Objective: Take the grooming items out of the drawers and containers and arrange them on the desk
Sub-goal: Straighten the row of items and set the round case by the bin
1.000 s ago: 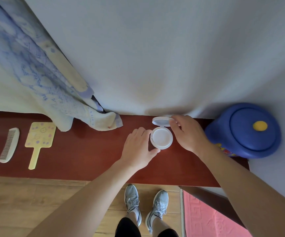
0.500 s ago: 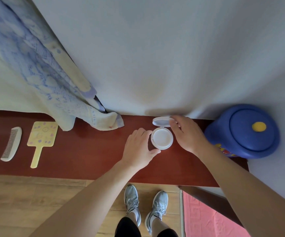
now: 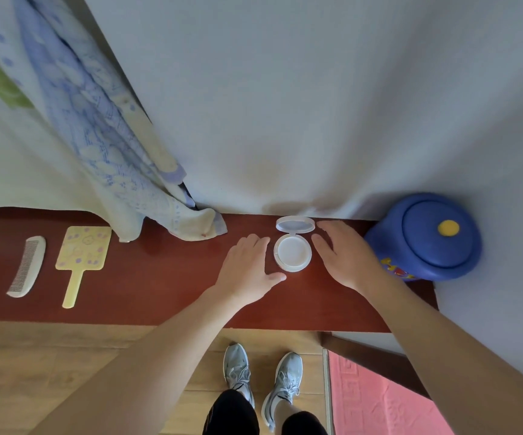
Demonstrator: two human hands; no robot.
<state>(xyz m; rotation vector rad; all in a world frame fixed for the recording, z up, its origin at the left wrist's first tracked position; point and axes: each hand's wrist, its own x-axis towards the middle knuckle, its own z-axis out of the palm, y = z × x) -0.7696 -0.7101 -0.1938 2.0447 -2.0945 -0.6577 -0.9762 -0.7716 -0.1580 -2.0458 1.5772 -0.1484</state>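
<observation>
Desk (image 3: 159, 293): a long red-brown top. Its 9 o'clock end runs out of frame, and no drawers show.
Blue tub (image 3: 426, 237): stands at 3 o'clock of the compact, closed, so its contents are hidden.
Hands: a moment ago both held the compact. Now both have let go, with fingers straight and loose. The left hand (image 3: 247, 265) is at its 9 o'clock and the right hand (image 3: 345, 259) at its 3 o'clock.
Compact (image 3: 293, 254): sits on the desk between the hands, hinged open toward 12 o'clock, and looks placed. I cannot tell whether the left thumb brushes its rim.
Hand mirror (image 3: 82, 249), comb (image 3: 27, 265): far toward 9 o'clock, side by side, already laid out.
</observation>
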